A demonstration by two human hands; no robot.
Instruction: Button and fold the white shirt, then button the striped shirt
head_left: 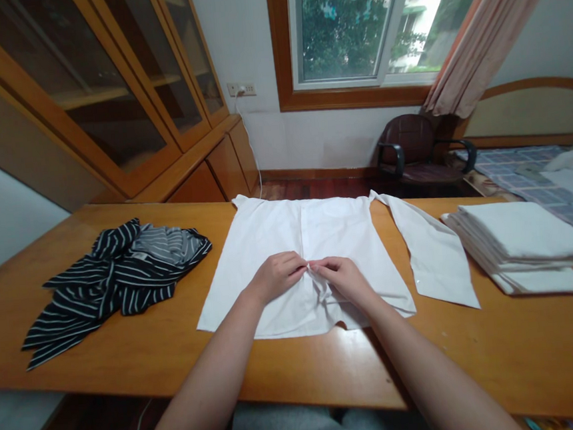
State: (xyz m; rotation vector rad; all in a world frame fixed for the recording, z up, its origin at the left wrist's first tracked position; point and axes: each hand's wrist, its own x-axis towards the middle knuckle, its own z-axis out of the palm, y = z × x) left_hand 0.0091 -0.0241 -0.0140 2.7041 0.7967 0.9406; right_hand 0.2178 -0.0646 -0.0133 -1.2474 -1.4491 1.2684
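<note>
A white shirt (268, 230) lies spread on the wooden table (143, 361), its hem toward me and one sleeve (435, 255) stretched out to the right. At the front strip, my left hand (280, 274) pinches the cloth with closed fingertips. Right beside it, my right hand (341, 277) pinches the same strip, and the two hands almost touch. Below my right hand the fabric is lifted and wrinkled. Whatever small part sits between my fingertips is hidden.
A crumpled black-and-white striped garment (121, 269) lies at the left. Folded white cloths (523, 234) are stacked at the right. Beyond the table stand a glass-door cabinet (153, 66), an armchair (411, 144) and a bed (513, 168). The table's front edge is close to me.
</note>
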